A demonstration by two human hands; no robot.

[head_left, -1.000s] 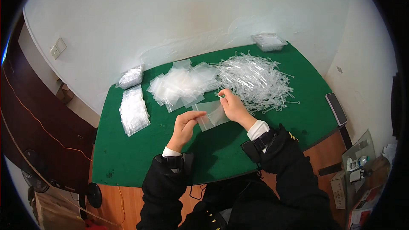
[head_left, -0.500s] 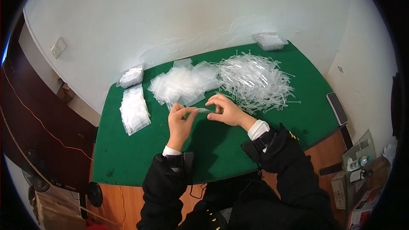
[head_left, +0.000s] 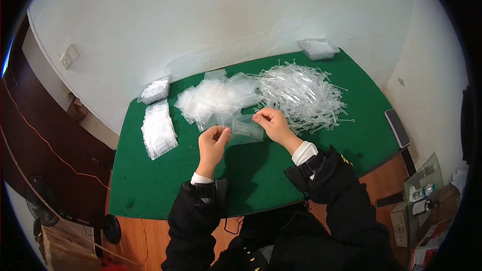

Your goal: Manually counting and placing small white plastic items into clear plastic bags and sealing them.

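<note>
Between my two hands a clear plastic bag (head_left: 246,131) is stretched out flat, with several thin clear plastic sticks showing inside it. My left hand (head_left: 214,145) is closed in a pinch at the bag's left end. At its upper right corner, my right hand (head_left: 275,126) pinches the edge between thumb and fingers. Just beyond the hands lies a loose heap of flat clear bags (head_left: 211,98). To the right of that heap spreads a big pile of clear plastic sticks with small looped ends (head_left: 301,95). A row of overlapping filled bags (head_left: 158,131) lies to the left.
The green-covered table (head_left: 150,185) stands against a white wall. Clear tubs sit at its back left (head_left: 154,90) and back right (head_left: 318,49). A phone-like dark device (head_left: 397,128) lies at the right edge. A glass shelf with bottles (head_left: 422,191) stands beyond the right side.
The bag, earlier seen nearly edge-on at my left fingertips, is now spread flat. My right hand has gone from open beside it to pinching its corner.
</note>
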